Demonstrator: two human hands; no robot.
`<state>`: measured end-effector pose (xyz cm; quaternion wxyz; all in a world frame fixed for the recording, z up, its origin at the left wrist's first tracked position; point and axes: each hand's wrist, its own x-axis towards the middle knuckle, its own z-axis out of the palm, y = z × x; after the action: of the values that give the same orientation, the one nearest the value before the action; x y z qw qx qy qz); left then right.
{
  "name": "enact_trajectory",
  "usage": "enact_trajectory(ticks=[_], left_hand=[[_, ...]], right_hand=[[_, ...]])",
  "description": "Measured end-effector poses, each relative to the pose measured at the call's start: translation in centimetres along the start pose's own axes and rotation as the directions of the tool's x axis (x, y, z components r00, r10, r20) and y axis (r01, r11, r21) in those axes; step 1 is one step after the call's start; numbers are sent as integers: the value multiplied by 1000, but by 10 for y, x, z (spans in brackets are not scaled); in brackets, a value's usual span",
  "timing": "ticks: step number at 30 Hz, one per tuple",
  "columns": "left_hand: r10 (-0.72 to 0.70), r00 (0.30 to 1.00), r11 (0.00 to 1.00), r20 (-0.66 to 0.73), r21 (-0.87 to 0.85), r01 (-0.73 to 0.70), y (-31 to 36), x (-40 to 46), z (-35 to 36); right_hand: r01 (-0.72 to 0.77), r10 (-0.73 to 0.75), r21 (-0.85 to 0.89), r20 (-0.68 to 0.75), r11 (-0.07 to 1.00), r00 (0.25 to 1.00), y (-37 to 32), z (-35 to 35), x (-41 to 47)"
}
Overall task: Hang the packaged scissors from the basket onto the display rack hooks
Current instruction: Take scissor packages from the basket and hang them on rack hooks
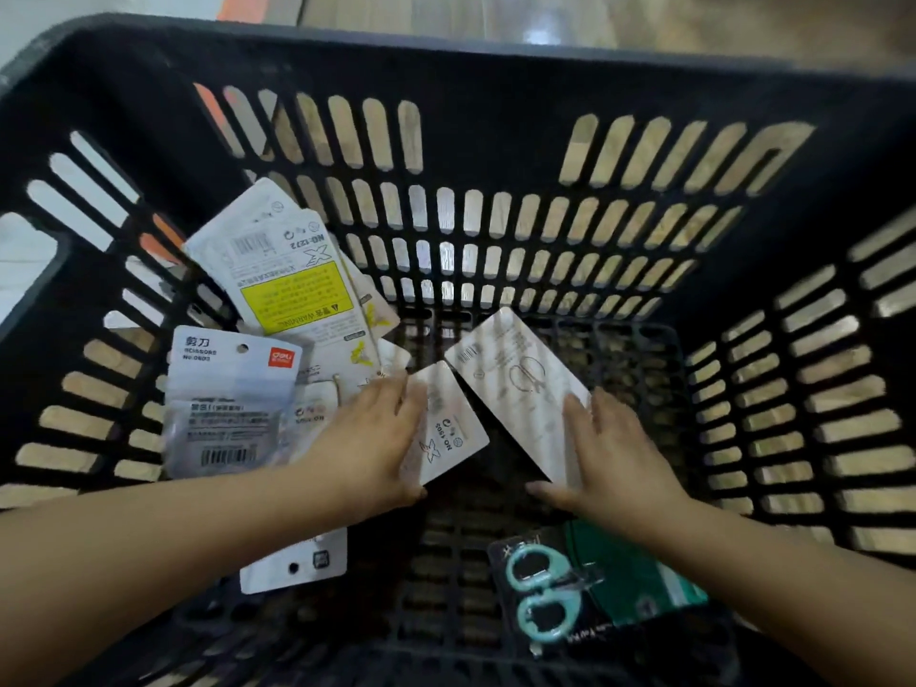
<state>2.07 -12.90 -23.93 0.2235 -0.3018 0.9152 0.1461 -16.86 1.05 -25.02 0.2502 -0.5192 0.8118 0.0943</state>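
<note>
Fingers on my left hand (369, 441) pinch a small white scissors card (443, 428); right hand (612, 453) grips a longer white card (515, 384) inside the black slotted basket (495, 62).

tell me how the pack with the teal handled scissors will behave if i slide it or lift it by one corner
The teal scissors pack looks like a flat card, so it should lift stiffly, not droop. It lies flat on the basket floor, so it likely slides rather than rolls. The scissors sit at one end, so a far-corner grip may tilt it.

Glossy wood-grain floor (520, 22), with an orange patch (243, 5) at far left.
</note>
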Motion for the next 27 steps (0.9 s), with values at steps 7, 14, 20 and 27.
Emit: enact_trajectory(ticks=[7,14,20,27], left_hand=[[8,1000,999,4,50,-8,1,-1,23],[45,999,997,-6,-57,-46,-5,-3,17],[34,994,978,-103,-200,-54,5,-12,5],[-191,965,848,-179,-526,71,1,2,-36]], right_hand=[[-26,26,-9,-15,1000,1000,-20,9,16],[30,-33,-92,-28,995,999,-13,4,17],[60,-61,17,38,998,997,-13,-7,15],[0,46,261,-171,965,984,-34,-44,-5]])
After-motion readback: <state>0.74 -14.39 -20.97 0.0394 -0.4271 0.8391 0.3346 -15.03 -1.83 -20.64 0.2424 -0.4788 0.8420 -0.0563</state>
